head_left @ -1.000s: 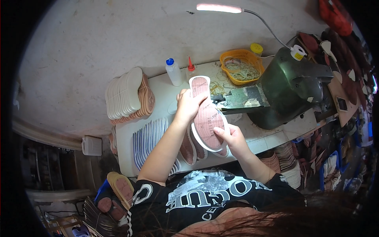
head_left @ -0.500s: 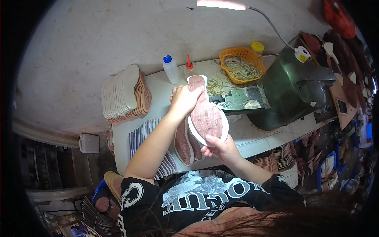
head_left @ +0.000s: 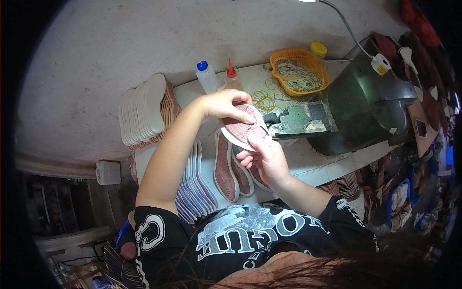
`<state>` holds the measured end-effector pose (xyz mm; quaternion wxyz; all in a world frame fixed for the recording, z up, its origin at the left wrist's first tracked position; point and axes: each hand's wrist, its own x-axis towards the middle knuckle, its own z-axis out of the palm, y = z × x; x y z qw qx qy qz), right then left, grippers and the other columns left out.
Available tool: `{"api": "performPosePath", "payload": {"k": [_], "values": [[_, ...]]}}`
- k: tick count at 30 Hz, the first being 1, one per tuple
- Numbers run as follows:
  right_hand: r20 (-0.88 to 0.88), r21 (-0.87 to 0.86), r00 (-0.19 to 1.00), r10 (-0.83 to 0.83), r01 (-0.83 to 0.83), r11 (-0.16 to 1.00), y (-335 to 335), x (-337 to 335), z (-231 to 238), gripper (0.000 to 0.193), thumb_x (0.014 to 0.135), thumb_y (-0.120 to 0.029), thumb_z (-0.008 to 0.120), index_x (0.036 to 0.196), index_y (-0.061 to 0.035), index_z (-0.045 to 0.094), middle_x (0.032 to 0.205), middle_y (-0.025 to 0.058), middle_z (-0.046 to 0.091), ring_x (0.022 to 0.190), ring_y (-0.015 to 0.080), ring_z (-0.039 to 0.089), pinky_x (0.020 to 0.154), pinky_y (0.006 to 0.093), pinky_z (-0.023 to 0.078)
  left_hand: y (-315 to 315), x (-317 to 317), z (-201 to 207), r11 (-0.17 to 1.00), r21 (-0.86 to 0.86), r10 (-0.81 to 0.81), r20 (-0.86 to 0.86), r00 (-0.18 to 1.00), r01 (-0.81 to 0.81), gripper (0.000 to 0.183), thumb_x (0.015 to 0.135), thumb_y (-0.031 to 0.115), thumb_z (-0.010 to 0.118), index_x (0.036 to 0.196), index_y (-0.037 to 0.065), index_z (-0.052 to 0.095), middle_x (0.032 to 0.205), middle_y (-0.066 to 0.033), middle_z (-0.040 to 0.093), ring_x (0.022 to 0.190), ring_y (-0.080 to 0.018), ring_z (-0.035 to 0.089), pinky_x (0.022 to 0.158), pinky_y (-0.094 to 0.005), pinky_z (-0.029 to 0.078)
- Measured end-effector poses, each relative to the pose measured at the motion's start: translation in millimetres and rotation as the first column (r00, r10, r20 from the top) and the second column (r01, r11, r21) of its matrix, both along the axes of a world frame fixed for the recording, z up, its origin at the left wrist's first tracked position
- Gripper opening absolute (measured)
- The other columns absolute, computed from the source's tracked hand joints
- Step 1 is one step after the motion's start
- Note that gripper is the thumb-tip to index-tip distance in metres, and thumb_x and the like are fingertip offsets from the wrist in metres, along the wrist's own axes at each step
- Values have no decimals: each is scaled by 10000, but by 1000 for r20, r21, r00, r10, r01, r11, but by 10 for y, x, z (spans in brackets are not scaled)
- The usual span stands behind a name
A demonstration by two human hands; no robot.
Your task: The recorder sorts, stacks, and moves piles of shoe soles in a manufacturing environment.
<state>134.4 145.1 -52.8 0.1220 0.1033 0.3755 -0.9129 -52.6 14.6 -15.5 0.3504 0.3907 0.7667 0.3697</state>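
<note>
A pink patterned insole (head_left: 236, 128) with a white rim is held between both hands, tilted and partly covered by them. My left hand (head_left: 230, 105) grips its far end, thumb on the pink face. My right hand (head_left: 268, 161) pinches the near edge, thumb on top and fingers curled below. Just right of the insole lies the flat end of the dark green machine (head_left: 303, 120); whether they touch I cannot tell. Under my hands, more pink insoles (head_left: 225, 171) with pale edges lie on the white table (head_left: 317, 168).
At the back stand a blue-capped bottle (head_left: 206, 78), a red-tipped bottle (head_left: 233, 81) and an orange basket (head_left: 288, 89) of thin bands. Stacked insoles (head_left: 142, 113) sit far left, with a fanned blue-white row (head_left: 195, 190) nearer. A lamp neck (head_left: 342, 24) arches over the machine.
The insole has turned from lengthwise toward me to a tilted, foreshortened position. My right hand has moved up, closer to my left. More of the insoles on the table shows.
</note>
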Motion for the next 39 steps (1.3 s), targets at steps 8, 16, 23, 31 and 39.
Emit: {"api": "performPosePath", "payload": {"k": [8, 16, 23, 31, 39], "values": [[24, 175, 999, 24, -28, 984, 92, -57, 100, 362, 949, -308, 539, 1047, 35, 596, 833, 145, 684, 682, 179, 673, 613, 252, 536, -90, 36, 152, 975, -222, 32, 35, 999, -23, 420, 744, 426, 763, 864, 62, 591, 775, 11, 585, 755, -88, 516, 657, -271, 435], [28, 182, 999, 21, -26, 983, 191, -47, 71, 405, 927, -346, 570, 1035, 42, 614, 884, 135, 681, 699, 187, 682, 615, 256, 542, -240, 379, 29, 965, -157, 218, 46, 975, -209, 444, 765, 425, 734, 841, 1, 625, 738, -50, 608, 691, -107, 526, 622, -290, 441], [-59, 229, 998, 33, -19, 973, 277, 9, 10, 289, 921, -292, 587, 980, -13, 626, 845, 55, 663, 727, 109, 634, 635, 221, 498, -215, 793, 117, 885, -299, 399, 96, 912, -356, 515, 835, 471, 634, 778, -38, 690, 632, -81, 622, 517, -119, 541, 482, -268, 444], [-101, 481, 963, 250, -172, 860, 365, 383, 6, 281, 905, -211, 620, 1102, -10, 626, 1006, 28, 655, 885, 82, 593, 808, 256, 462, -62, 1145, 291, 832, -319, 539, 265, 800, -455, 643, 904, 505, 493, 745, -104, 620, 533, -170, 593, 411, -229, 593, 404, -318, 503], [-187, 409, 970, 157, -68, 910, 384, 120, -73, 279, 897, -239, 640, 973, 27, 670, 892, 45, 676, 781, 80, 606, 727, 243, 485, -177, 1108, 85, 808, -178, 589, 267, 763, -562, 422, 715, 449, 777, 649, 49, 664, 504, -19, 556, 391, -64, 445, 385, -208, 313]]}}
